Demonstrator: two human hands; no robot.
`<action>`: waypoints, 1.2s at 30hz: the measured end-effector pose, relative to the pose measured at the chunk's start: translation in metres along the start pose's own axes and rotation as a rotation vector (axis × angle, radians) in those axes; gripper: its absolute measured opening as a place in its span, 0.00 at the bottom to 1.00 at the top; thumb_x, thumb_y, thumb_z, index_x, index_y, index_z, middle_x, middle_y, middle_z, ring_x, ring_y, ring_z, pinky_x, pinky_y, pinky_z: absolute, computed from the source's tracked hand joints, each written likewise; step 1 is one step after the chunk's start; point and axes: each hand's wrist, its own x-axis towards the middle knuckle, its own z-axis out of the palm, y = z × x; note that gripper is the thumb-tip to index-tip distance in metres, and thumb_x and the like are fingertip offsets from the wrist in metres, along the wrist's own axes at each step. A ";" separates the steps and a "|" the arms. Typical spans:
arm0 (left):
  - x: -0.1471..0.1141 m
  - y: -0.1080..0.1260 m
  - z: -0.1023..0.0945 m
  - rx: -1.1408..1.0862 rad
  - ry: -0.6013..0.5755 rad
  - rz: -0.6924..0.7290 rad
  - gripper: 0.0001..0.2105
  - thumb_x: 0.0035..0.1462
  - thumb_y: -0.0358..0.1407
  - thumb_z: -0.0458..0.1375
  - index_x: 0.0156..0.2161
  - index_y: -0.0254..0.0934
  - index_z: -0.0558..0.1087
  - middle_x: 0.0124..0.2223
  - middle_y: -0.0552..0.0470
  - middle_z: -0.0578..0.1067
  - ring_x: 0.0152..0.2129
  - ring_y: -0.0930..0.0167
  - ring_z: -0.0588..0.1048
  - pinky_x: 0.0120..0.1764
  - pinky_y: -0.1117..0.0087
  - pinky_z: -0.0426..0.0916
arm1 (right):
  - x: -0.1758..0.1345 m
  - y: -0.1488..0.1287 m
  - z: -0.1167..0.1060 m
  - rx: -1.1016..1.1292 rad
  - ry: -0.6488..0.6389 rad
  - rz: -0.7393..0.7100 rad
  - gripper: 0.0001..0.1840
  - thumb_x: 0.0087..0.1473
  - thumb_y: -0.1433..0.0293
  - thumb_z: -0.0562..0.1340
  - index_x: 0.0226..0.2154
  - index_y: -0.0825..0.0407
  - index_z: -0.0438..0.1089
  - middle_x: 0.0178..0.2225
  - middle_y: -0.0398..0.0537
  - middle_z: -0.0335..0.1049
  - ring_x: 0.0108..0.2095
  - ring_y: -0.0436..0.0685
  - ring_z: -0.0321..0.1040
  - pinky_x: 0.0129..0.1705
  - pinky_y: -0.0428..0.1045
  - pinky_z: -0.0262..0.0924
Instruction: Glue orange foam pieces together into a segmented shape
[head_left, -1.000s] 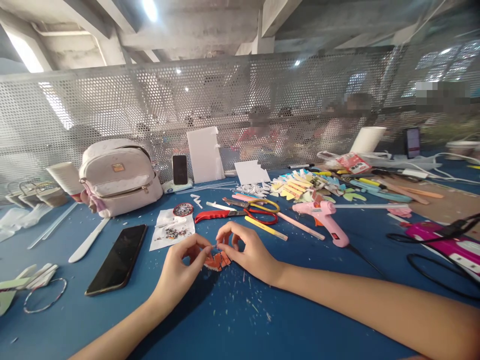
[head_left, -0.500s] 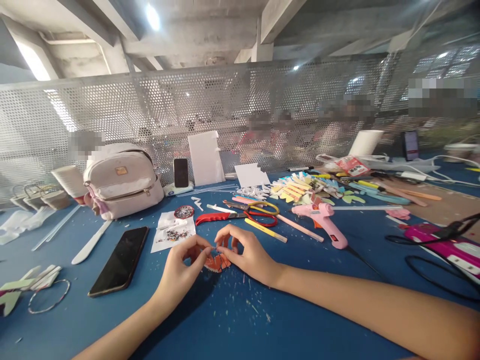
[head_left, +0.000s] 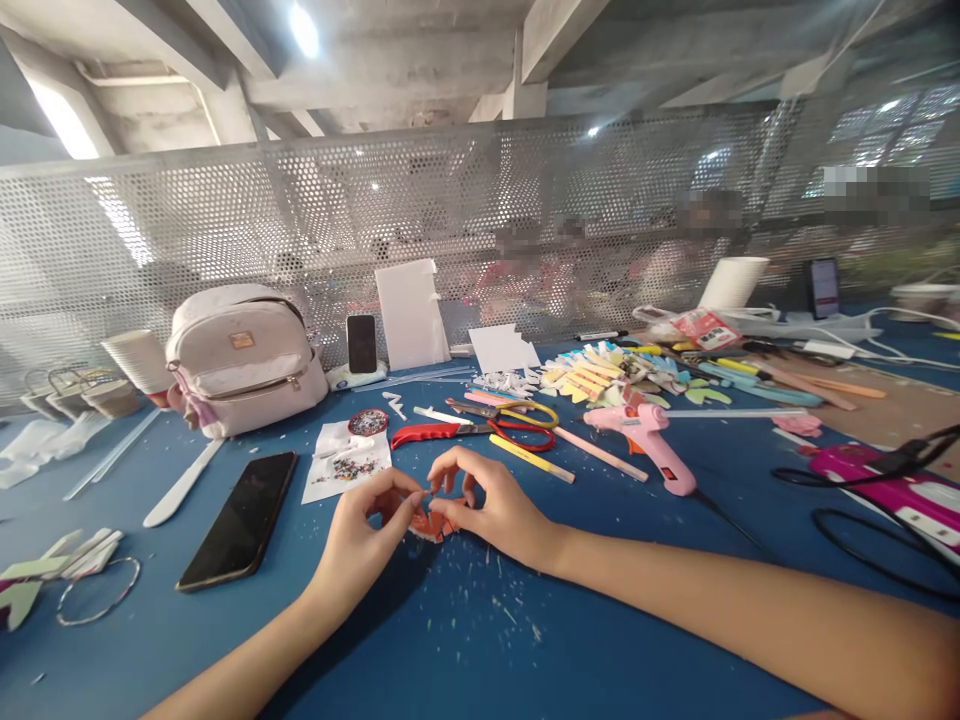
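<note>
Left hand (head_left: 365, 535) and right hand (head_left: 491, 505) both pinch the small orange paper piece (head_left: 429, 524); pulling unevenly could tear it

Right hand (head_left: 499, 510) thumb lowered onto orange piece (head_left: 429, 524).

No legible text anywhere.

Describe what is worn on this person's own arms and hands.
Nothing is worn that shows: the left hand and right hand are bare, with no gloves, rings, watch or bracelets. Both forearms are uncovered to the picture's edge, with no sleeves in view.
</note>
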 end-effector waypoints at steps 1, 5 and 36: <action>0.000 0.000 0.000 0.008 0.001 0.001 0.12 0.62 0.43 0.58 0.33 0.37 0.74 0.28 0.54 0.77 0.24 0.73 0.75 0.29 0.76 0.67 | 0.000 0.001 0.000 -0.003 -0.002 0.004 0.09 0.55 0.73 0.68 0.39 0.50 0.70 0.36 0.42 0.72 0.30 0.50 0.64 0.28 0.44 0.58; -0.002 -0.001 0.000 0.038 0.007 0.004 0.12 0.62 0.43 0.58 0.33 0.37 0.75 0.29 0.53 0.78 0.25 0.72 0.75 0.30 0.74 0.67 | 0.000 0.005 0.001 -0.019 0.010 0.004 0.07 0.56 0.73 0.68 0.36 0.50 0.70 0.35 0.42 0.72 0.32 0.51 0.66 0.28 0.44 0.57; 0.000 0.002 0.001 -0.010 -0.022 -0.059 0.16 0.62 0.48 0.57 0.33 0.36 0.73 0.27 0.56 0.73 0.22 0.75 0.67 0.27 0.75 0.62 | 0.000 0.000 0.001 -0.067 0.059 -0.023 0.05 0.59 0.72 0.64 0.31 0.50 0.69 0.32 0.44 0.70 0.33 0.53 0.66 0.27 0.43 0.59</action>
